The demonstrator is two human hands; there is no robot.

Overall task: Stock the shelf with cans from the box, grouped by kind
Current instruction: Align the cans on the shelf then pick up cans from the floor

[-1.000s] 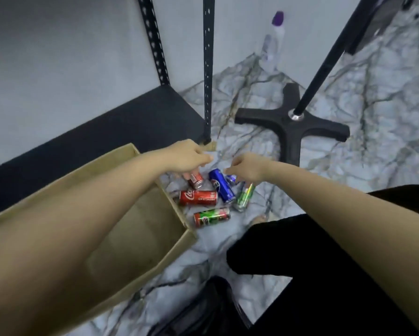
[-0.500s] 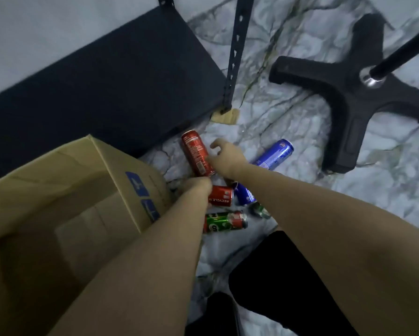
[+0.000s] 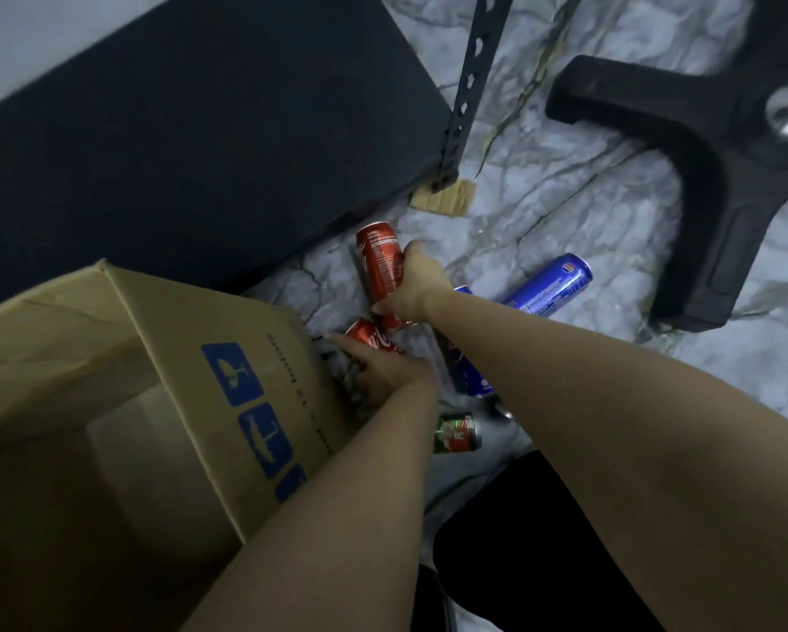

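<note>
Several cans lie on the marble floor beside an open cardboard box. My right hand grips a tall red can near its lower end. My left hand lies on a second red can next to the box wall; its fingers seem curled round it. One blue can lies to the right, another blue can is partly hidden under my right forearm. A green and red can lies nearer me. The black bottom shelf is behind the cans.
A perforated shelf post stands on a cardboard pad. A black cross-shaped stand base occupies the floor at upper right. My dark-clothed leg is at the bottom.
The view has dropped and come closer. My right hand has closed round the tall red can, and my left hand has settled onto the other red can by the box.
</note>
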